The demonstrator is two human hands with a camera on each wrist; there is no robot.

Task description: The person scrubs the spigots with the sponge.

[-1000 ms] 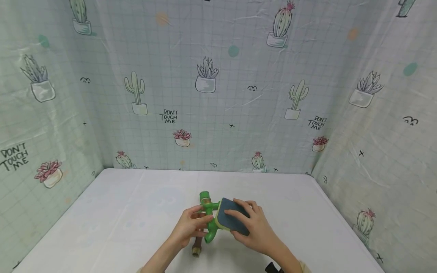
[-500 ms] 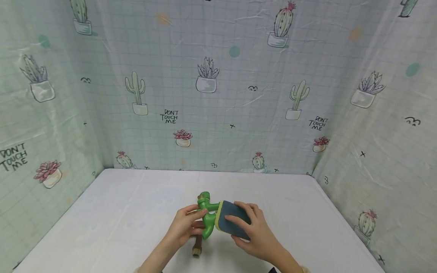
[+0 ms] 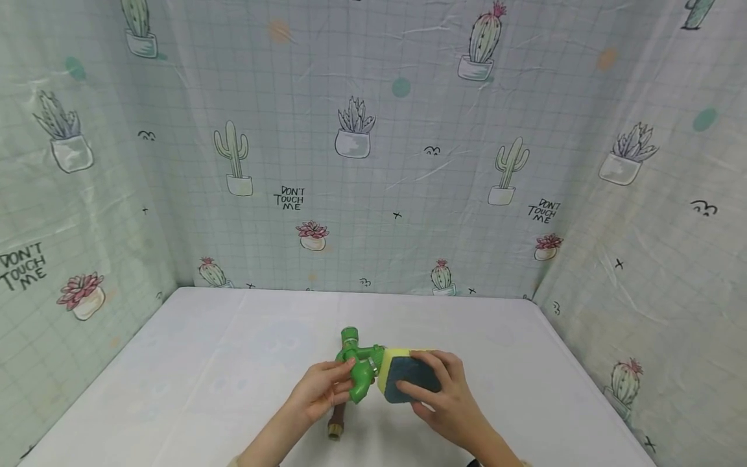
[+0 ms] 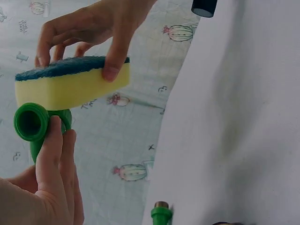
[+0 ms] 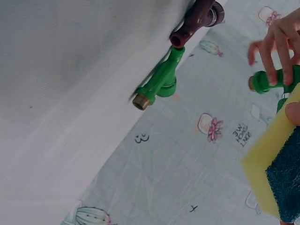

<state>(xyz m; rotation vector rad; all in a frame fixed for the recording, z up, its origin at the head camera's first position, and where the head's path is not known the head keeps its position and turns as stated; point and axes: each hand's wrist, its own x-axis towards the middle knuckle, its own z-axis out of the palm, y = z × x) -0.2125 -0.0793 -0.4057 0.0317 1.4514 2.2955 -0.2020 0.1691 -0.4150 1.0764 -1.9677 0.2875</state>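
Observation:
A green tap (image 3: 362, 376) with a short curved spout is gripped by my left hand (image 3: 320, 390), fingers and thumb around its body. In the left wrist view the round open end of this tap (image 4: 31, 123) faces the camera. My right hand (image 3: 446, 402) holds a sponge (image 3: 412, 383), yellow with a dark blue-green scouring layer, thumb on one side and fingers on the other. The yellow side of the sponge (image 4: 70, 91) lies against the tap in the left wrist view. Part of the tap is hidden behind the left fingers and the sponge.
Lying on the white table (image 3: 192, 376) behind the held tap is a second green tap (image 5: 159, 82) with a brass-coloured end. A brown tap (image 5: 193, 22) lies right by it. A black cylinder (image 4: 205, 7) lies near the right forearm. Patterned cloth (image 3: 379, 162) surrounds the table.
The held tap has turned, its spout now pointing more toward the camera. My right hand and the sponge have shifted slightly right, and the sponge has tilted, showing more yellow edge.

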